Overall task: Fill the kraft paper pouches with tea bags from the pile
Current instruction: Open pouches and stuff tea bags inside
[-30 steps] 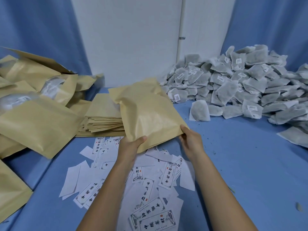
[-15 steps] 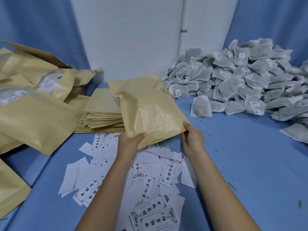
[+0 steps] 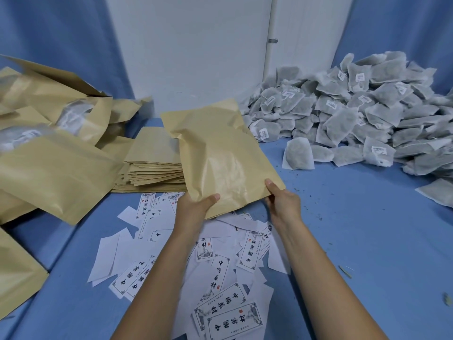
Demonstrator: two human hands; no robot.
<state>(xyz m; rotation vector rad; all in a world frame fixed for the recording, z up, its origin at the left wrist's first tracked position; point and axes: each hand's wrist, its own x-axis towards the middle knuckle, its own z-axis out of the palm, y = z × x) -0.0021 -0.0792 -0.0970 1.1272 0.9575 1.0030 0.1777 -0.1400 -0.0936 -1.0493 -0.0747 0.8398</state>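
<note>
Presently: one kraft paper pouch (image 3: 220, 153), held by its near short edge above the scattered printed labels (image 3: 220, 271). Left hand (image 3: 196, 209): thumb on top at the near left corner, fingers beneath, pinching the paper. Right hand (image 3: 282, 204): pinching the near right corner in the same way. Long axis of pouch: runs away from the person and leans slightly left; its far end overlaps, in this view, the stack of flat empty pouches (image 3: 152, 165), and whether it touches them cannot be told. Which end is the mouth cannot be told either; the body looks creased and somewhat puffed. Pile of tea bags (image 3: 355, 114): far right on the blue table (image 3: 367, 241), beyond and to the right of the pouch, well apart from both grips. Nearest loose tea bag (image 3: 297, 153): near the pouch's right edge. Right hand lies nearer the pile, so by judgement it would reach while the left holds the pouch. Filled pouches (image 3: 56, 168): heaped at left.
</note>
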